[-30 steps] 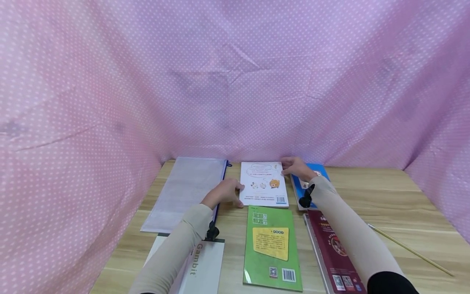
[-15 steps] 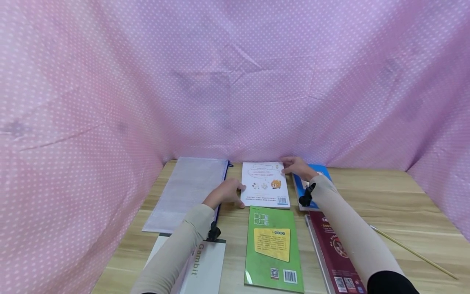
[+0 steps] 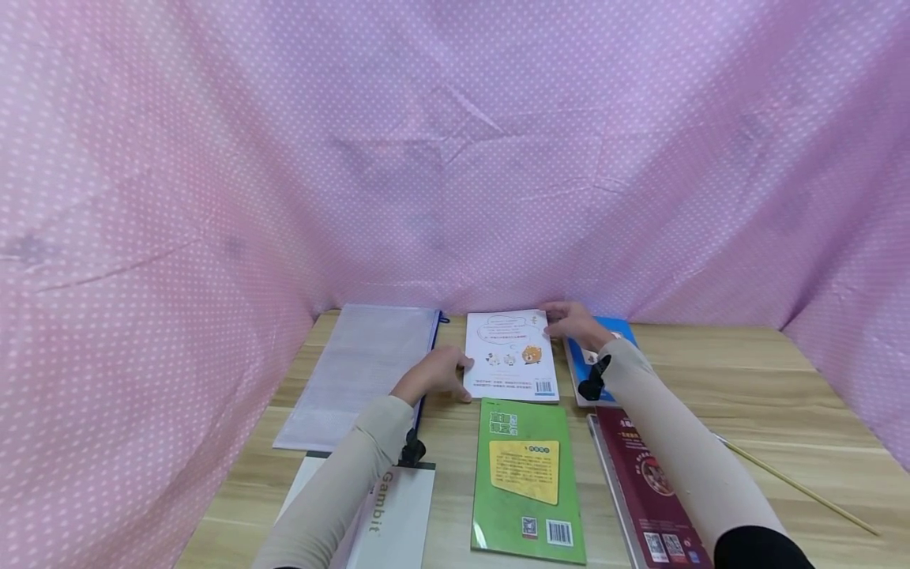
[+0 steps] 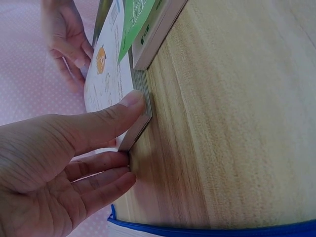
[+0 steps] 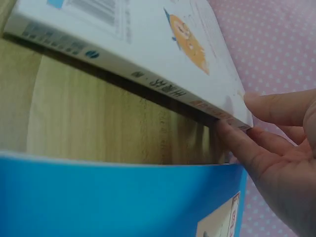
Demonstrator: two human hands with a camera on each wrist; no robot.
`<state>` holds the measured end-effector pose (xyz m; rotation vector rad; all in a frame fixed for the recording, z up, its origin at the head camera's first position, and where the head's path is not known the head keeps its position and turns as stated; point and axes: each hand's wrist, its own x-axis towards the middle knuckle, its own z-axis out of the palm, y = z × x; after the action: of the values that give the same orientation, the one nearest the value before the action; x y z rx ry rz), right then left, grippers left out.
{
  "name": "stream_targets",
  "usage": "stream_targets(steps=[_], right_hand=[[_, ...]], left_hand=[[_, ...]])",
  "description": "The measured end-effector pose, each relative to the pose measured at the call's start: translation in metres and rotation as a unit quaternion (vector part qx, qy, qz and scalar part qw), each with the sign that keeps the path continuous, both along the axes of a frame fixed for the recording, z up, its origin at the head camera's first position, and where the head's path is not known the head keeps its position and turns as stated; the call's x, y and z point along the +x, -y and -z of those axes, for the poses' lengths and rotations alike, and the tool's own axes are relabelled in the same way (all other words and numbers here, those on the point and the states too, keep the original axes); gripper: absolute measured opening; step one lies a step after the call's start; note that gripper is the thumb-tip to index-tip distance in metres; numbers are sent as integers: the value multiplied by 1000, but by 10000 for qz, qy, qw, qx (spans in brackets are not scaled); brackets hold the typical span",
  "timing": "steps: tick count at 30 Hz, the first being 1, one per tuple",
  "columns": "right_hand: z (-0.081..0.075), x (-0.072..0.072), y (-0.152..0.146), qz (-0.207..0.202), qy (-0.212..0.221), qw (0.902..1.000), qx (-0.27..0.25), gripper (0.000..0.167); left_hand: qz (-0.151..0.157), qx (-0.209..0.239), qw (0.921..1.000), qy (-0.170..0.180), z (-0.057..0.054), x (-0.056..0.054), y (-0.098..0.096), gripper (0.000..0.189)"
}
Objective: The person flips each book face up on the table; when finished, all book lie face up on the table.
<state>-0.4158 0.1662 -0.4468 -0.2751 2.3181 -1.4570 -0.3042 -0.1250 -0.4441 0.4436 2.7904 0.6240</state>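
Note:
A white book (image 3: 508, 356) with cartoon animals and a barcode lies at the back middle of the table. My left hand (image 3: 437, 371) holds its near left corner; the left wrist view shows the thumb (image 4: 132, 98) on the page edge and the other fingers along the left side. At the far right corner, my right hand (image 3: 574, 324) pinches the book between thumb and fingers. In the right wrist view a dark shadow runs beneath the spine. Just nearer than the white book lies a green book (image 3: 526, 521). My right wrist passes over a blue book (image 5: 98, 197).
A whitish zip pouch (image 3: 355, 356) with blue trim lies at left, above a white "Gambit" item (image 3: 405, 514). Maroon book (image 3: 647, 506) lies partly under my right forearm. A thin stick (image 3: 803, 490) rests at right. A pink dotted curtain (image 3: 455, 158) hangs behind the table.
The white book's far right edge has risen slightly along with my right hand. My left hand stays at the near left corner. The other things have not moved.

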Motion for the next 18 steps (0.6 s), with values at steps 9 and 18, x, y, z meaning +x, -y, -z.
stream_targets(steps=[9, 18], right_hand=[[1, 0, 0, -49, -284, 9995, 146, 63], [-9, 5, -1, -191, -330, 9992, 80, 65]], left_hand=[[-11, -40, 10000, 43, 0, -1, 0, 72], [37, -26, 10000, -23, 2, -2, 2, 72]])
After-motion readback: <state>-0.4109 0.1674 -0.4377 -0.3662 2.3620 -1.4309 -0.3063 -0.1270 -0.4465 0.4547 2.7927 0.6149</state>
